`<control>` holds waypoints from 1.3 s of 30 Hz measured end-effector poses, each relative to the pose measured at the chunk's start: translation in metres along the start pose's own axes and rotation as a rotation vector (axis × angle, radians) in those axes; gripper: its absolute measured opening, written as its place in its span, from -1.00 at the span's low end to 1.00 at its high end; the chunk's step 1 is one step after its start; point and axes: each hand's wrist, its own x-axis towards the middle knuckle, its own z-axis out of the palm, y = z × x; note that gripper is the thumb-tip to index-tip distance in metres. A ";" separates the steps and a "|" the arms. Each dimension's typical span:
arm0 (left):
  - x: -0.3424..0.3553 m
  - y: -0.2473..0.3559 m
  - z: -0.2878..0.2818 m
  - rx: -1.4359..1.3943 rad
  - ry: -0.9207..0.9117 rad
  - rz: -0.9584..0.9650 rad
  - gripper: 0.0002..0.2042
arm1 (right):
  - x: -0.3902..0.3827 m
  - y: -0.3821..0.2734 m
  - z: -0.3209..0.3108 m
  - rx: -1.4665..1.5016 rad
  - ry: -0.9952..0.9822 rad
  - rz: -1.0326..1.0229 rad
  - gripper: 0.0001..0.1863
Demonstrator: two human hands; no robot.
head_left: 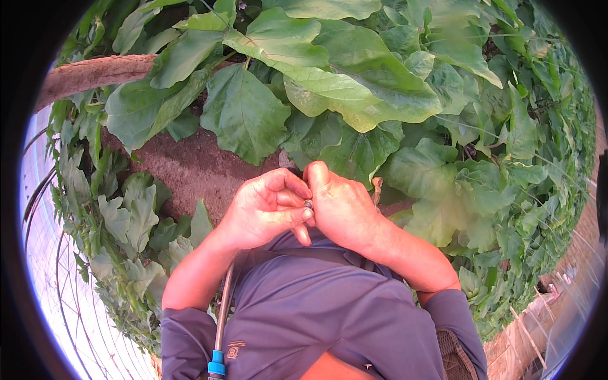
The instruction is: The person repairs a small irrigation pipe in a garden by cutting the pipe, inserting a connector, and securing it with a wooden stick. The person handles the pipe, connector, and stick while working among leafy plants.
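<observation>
Tiny metal bit, fingertip job

So the small metal piece [308, 204] is sitting in front of the navy shirt [316, 291], probably light, stiff and easy to drop, so I'm thinking pinch its sides. Left hand [269, 206] is holding it in a narrow pinch; right hand [342, 206] is resting curled beside it, can't tell what's inside

The broad leaves [247, 114] before me are green with paler veins, yellowing along some edges; the soil [190, 171] is reddish brown. The shirt [304, 291] is dusky purple-blue with a small tan emblem [234, 349]; the rod [223, 310] is silvery grey, its collar [216, 364] bright blue; the small piece [308, 204] looks dull silver.
</observation>
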 end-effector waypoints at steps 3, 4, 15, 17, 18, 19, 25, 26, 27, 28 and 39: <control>0.003 -0.002 -0.003 -0.089 -0.054 0.011 -0.75 | 0.003 -0.003 -0.004 0.067 -0.003 0.035 -0.61; 0.004 -0.004 -0.004 -0.105 -0.078 0.019 -0.74 | 0.002 -0.003 -0.005 0.089 -0.004 0.036 -0.60; 0.001 -0.014 -0.013 -0.311 -0.157 0.052 -0.80 | 0.006 -0.021 -0.009 0.069 -0.050 0.099 -0.53; -0.002 -0.012 -0.014 -0.254 -0.144 0.027 -0.81 | 0.010 -0.028 -0.013 0.130 -0.110 0.160 -0.50; -0.004 -0.012 -0.014 -0.274 -0.153 0.039 -0.83 | 0.011 -0.030 -0.016 0.076 -0.157 0.080 -0.45; -0.005 -0.012 -0.015 -0.254 -0.165 0.040 -0.83 | 0.013 -0.030 -0.018 0.144 -0.218 0.096 -0.40; -0.011 -0.010 -0.030 -0.163 -0.224 0.039 -0.78 | 0.009 -0.006 -0.019 0.301 -0.156 -0.315 -0.45; -0.014 -0.009 -0.033 -0.160 -0.236 0.026 -0.77 | 0.007 0.001 -0.019 0.387 -0.188 -0.333 -0.60; -0.016 -0.009 -0.034 -0.158 -0.249 0.013 -0.75 | 0.008 0.009 -0.018 0.408 -0.220 -0.363 -0.65; -0.018 -0.007 -0.036 -0.147 -0.241 0.008 -0.73 | 0.010 0.015 -0.016 0.424 -0.252 -0.403 -0.69; -0.030 0.005 -0.055 -0.295 -0.300 0.066 -0.72 | 0.040 0.013 0.005 0.634 -0.259 -0.475 -0.79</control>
